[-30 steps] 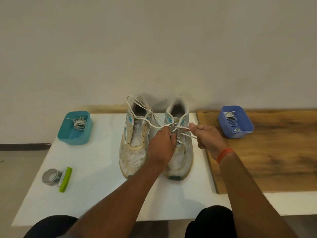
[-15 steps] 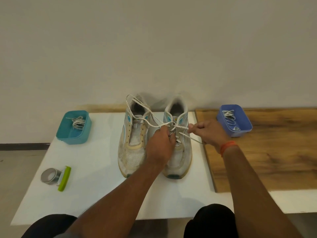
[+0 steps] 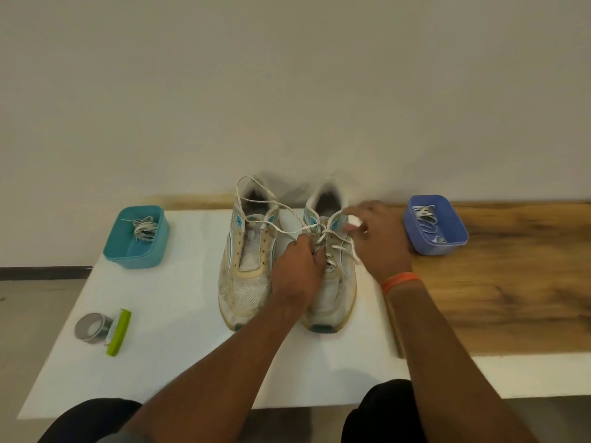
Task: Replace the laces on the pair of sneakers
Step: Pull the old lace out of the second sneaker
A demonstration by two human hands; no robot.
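— Sneakers (image 3: 287, 266): which step are you on?

— Threading the right sneaker (image 3: 332, 282), I judge; the left sneaker (image 3: 246, 266) has bare eyelets. Both stand on the desk (image 3: 179, 346).

— Nearest that shoe?

— My left hand (image 3: 295, 273) sits over its middle, fingers curled on the lace (image 3: 287, 230) at the eyelets. Just right of it, my right hand (image 3: 380, 238) has its fingers loosely spread by the collar; any pinch there is blurred.

— Next?

— Find the free end and feed the upper eyelet. Beyond, the lace trails over the left sneaker's collar.
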